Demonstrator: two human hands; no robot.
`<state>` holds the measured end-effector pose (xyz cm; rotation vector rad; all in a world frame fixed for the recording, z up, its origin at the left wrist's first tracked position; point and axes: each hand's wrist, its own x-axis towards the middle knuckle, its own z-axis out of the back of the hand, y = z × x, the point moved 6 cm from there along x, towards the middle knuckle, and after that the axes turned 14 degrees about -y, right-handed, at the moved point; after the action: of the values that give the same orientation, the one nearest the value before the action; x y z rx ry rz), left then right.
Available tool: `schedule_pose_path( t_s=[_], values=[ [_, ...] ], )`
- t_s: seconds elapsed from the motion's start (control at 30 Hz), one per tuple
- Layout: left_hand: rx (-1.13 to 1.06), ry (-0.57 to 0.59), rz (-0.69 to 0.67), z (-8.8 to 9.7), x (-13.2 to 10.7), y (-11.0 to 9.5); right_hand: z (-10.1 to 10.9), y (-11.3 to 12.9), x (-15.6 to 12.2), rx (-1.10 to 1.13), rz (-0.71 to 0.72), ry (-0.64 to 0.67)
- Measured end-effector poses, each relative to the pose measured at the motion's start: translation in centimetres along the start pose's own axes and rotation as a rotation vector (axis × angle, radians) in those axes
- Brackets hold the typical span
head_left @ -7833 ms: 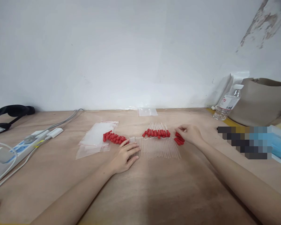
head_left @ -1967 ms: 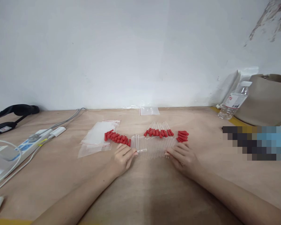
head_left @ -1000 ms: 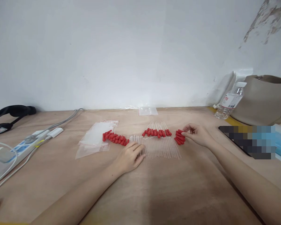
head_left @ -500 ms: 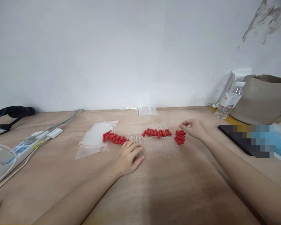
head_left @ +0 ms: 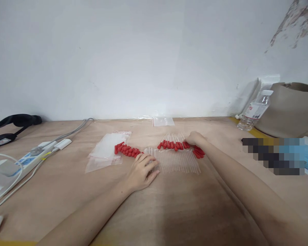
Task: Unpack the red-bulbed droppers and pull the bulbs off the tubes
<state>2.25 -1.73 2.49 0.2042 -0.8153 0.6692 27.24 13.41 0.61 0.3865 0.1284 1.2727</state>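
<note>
A row of clear glass dropper tubes [head_left: 178, 161] lies side by side on the table. My left hand [head_left: 143, 171] rests palm down over the left end of that row, its fingers apart and lying loosely on the tubes. Beyond the row, several droppers with red bulbs [head_left: 170, 145] are fanned out, glass tips pointing to the wall. My right hand [head_left: 196, 138] is at the right end of this fan; its fingertips are hidden behind the hand. Loose red rubber bulbs [head_left: 199, 152] lie just under the right wrist, and a larger cluster of red bulbs [head_left: 128, 150] is beyond my left hand.
Clear zip bags [head_left: 105, 150] lie at left, and another small bag [head_left: 163, 121] by the wall. A power strip [head_left: 28, 160] with cables and a black strap [head_left: 17, 120] are far left. A water bottle [head_left: 255, 111] and a grey-brown bin [head_left: 287, 109] stand right.
My right hand has moved left, from beside the loose red bulbs to the right end of the fanned droppers. The left hand stays on the tubes. The view has shifted slightly.
</note>
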Motion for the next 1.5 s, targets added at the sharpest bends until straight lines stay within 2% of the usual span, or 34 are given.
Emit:
schedule_pose_path(
  t_s=[0.17,0.3,0.4,0.47,0.5,0.6,0.7,0.8,0.9,1.1,1.3,1.5],
  values=[
    [0.005,-0.018,-0.015,0.1,0.1,-0.1,1.8,0.5,-0.3,0.024,0.001,-0.037],
    [0.012,-0.063,-0.030,0.2,0.0,0.0,3.9,1.9,-3.0,0.174,0.113,-0.144],
    [0.038,-0.176,-0.049,0.8,0.0,-0.1,4.0,2.7,-7.0,0.314,0.274,-0.215],
    [0.060,-0.237,-0.062,1.3,0.1,-0.3,3.9,3.4,-10.6,0.438,0.537,-0.329],
    [0.072,-0.250,-0.074,1.4,0.1,-0.5,3.6,3.6,-12.5,0.433,0.654,-0.362],
    [0.115,-0.221,-0.152,1.3,0.3,-1.4,2.4,3.7,-16.8,0.310,0.857,-0.470],
    [0.134,-0.189,-0.280,0.8,0.4,-2.6,1.9,4.1,-19.1,0.282,0.953,-0.520],
    [0.114,-0.174,-0.403,0.2,0.2,-3.6,1.9,4.7,-19.9,0.323,1.020,-0.530],
    [0.099,-0.163,-0.462,-0.3,-0.1,-4.1,2.1,4.9,-20.1,0.345,1.058,-0.546],
    [0.102,-0.127,-0.397,-0.7,-0.5,-4.2,2.5,4.8,-20.6,0.316,1.097,-0.562],
    [0.078,-0.116,-0.366,-0.4,-0.4,-4.4,1.7,4.4,-20.8,0.233,1.140,-0.556],
    [0.079,-0.121,-0.346,-0.4,-0.5,-4.2,2.4,4.1,-21.2,0.182,1.193,-0.752]
  ],
)
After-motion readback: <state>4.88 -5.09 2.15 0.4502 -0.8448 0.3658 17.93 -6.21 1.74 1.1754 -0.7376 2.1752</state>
